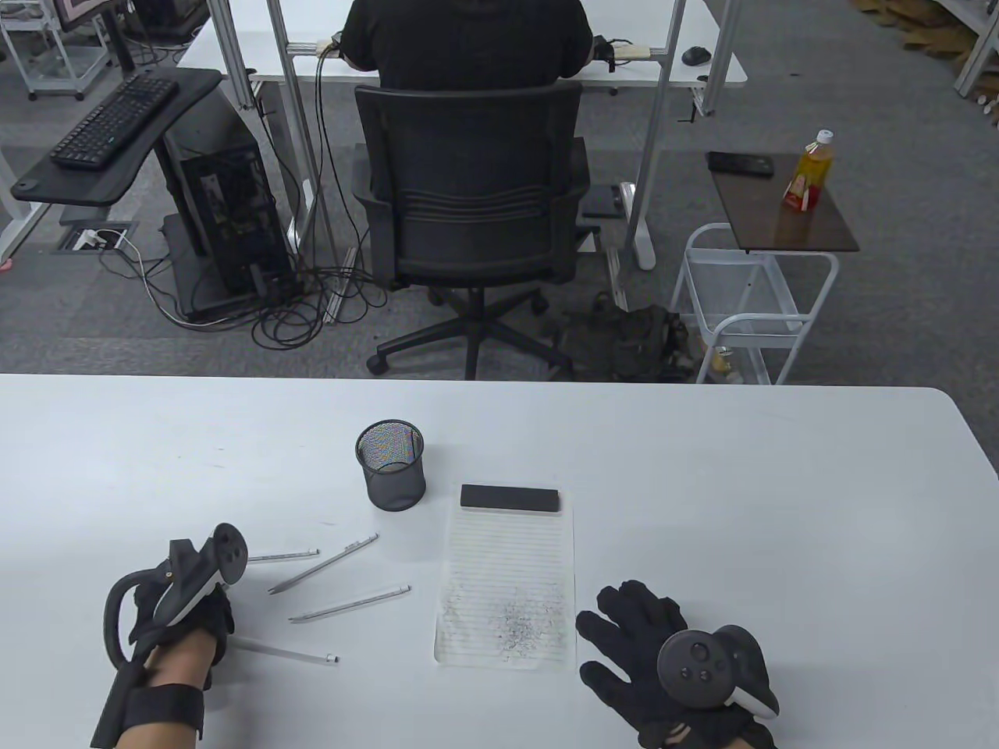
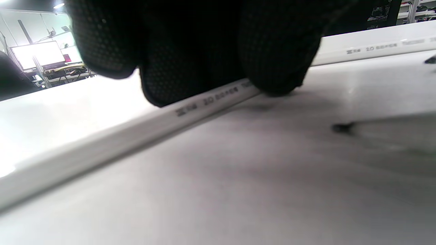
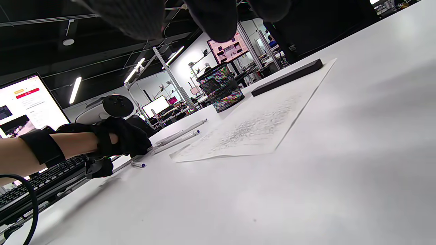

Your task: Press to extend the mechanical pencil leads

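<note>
Several white mechanical pencils lie on the white table [image 1: 780, 499] left of the paper: one [image 1: 285, 555], one [image 1: 324, 563], one [image 1: 351, 603], and the nearest one [image 1: 289, 652]. My left hand [image 1: 211, 624] is down on the nearest pencil. In the left wrist view my fingers [image 2: 272, 51] close over this pencil [image 2: 190, 109] as it lies along the table. My right hand [image 1: 628, 624] rests palm down with fingers spread, holding nothing, just right of the paper.
A black mesh pen cup [image 1: 390, 466] stands behind the pencils. A lined sheet of paper [image 1: 507, 562] with grey scribbles lies mid-table, a black bar [image 1: 511, 498] on its far end. The table's far edge faces an office chair.
</note>
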A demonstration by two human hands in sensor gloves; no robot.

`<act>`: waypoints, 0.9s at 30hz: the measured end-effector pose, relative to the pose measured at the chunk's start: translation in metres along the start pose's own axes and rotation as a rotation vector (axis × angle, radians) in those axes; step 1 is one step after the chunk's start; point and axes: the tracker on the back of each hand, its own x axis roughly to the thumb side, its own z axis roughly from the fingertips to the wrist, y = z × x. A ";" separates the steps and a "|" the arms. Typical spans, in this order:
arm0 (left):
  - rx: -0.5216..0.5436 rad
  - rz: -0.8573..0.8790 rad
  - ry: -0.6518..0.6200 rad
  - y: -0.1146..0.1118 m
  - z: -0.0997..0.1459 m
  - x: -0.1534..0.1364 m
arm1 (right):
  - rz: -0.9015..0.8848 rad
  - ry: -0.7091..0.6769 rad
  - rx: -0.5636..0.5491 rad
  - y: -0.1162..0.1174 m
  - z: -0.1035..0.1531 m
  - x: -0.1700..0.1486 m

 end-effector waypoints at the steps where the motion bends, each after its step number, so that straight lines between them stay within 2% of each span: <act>1: -0.009 0.011 0.004 0.001 0.001 -0.001 | 0.001 -0.001 -0.001 0.000 0.000 0.000; 3: -0.001 0.029 0.016 0.007 0.003 -0.003 | 0.001 -0.003 -0.003 0.000 0.000 0.000; 6: 0.082 0.053 0.023 0.028 0.012 -0.003 | 0.002 -0.008 -0.012 -0.001 0.000 0.001; 10: 0.233 0.117 -0.033 0.066 0.043 0.018 | 0.007 -0.015 -0.018 -0.001 0.000 0.002; 12: 0.317 0.137 -0.173 0.086 0.066 0.039 | 0.012 -0.018 -0.020 0.000 0.000 0.002; 15: 0.380 0.151 -0.357 0.102 0.098 0.069 | 0.025 -0.026 -0.033 0.000 0.000 0.005; 16: 0.406 0.170 -0.462 0.104 0.109 0.080 | 0.029 -0.029 -0.042 0.000 0.001 0.006; 19: 0.459 0.223 -0.659 0.103 0.131 0.101 | 0.041 -0.035 -0.060 0.001 0.001 0.008; 22: 0.473 0.218 -0.863 0.088 0.149 0.117 | 0.055 -0.043 -0.078 0.003 0.001 0.009; 24: 0.500 0.207 -0.902 0.077 0.153 0.119 | 0.067 -0.048 -0.087 0.005 0.000 0.010; 27: 0.468 0.230 -0.940 0.065 0.149 0.116 | 0.078 -0.054 -0.096 0.007 -0.001 0.011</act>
